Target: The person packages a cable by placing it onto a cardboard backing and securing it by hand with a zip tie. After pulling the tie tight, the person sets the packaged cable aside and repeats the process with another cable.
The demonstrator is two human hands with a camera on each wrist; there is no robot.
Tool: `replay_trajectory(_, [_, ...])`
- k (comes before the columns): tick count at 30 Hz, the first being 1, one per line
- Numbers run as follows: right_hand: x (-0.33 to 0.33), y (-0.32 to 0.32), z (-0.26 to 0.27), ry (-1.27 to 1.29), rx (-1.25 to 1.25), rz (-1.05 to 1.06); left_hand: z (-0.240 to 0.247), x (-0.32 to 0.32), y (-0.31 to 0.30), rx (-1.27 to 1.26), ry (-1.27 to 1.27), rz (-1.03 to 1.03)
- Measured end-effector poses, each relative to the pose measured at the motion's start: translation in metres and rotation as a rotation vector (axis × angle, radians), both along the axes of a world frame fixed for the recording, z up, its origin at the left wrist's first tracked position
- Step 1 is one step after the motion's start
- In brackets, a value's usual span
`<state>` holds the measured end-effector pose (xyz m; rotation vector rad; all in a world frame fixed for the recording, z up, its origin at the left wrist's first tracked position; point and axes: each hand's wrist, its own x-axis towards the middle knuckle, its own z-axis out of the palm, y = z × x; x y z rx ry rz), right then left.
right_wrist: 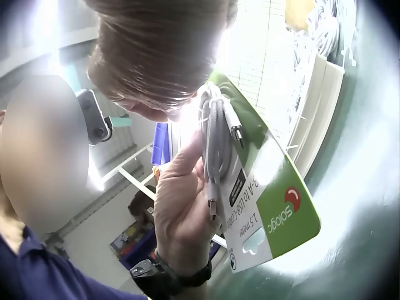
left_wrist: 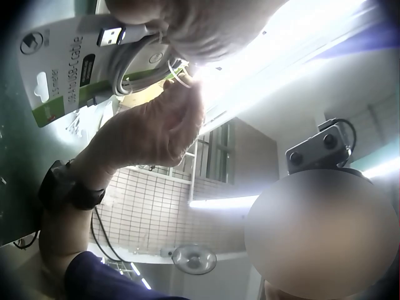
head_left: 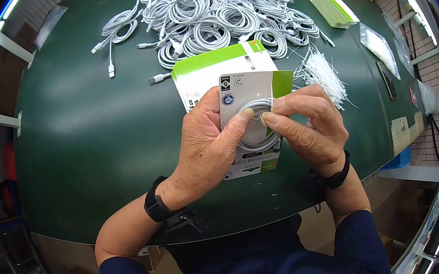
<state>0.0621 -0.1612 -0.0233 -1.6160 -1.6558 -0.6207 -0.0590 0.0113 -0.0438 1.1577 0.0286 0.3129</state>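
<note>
Over the table my left hand (head_left: pixel 201 142) grips a white and green cable card (head_left: pixel 233 89), its thumb pressing a coiled white USB cable (head_left: pixel 260 147) against the face. The print reads USB-A to USB-C cable, 1.5 meter. My right hand (head_left: pixel 313 126) is at the coil, thumb and index finger pinching a thin white cable tie (left_wrist: pixel 179 75), which loops out beside the fingertips in the left wrist view. Both cable plugs show over the card in the right wrist view, one being the USB-C plug (right_wrist: pixel 237 134). My left fingers behind the card are hidden in the head view.
Just beyond the held card lies a stack of similar cards (head_left: pixel 197 80). A large pile of coiled cables (head_left: pixel 199 9) covers the far middle. Loose white ties (head_left: pixel 324 79), another card stack (head_left: pixel 332 8), a plastic bag (head_left: pixel 379 48) and a phone (head_left: pixel 387 80) lie to the right.
</note>
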Motion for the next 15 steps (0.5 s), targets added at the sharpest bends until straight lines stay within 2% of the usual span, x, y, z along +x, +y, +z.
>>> replay_trajectory(15, [-0.004,0.0005,-0.0052,0.041,0.036,0.056,0.0013,0.0001,0.0015,0.001,0.009,0.013])
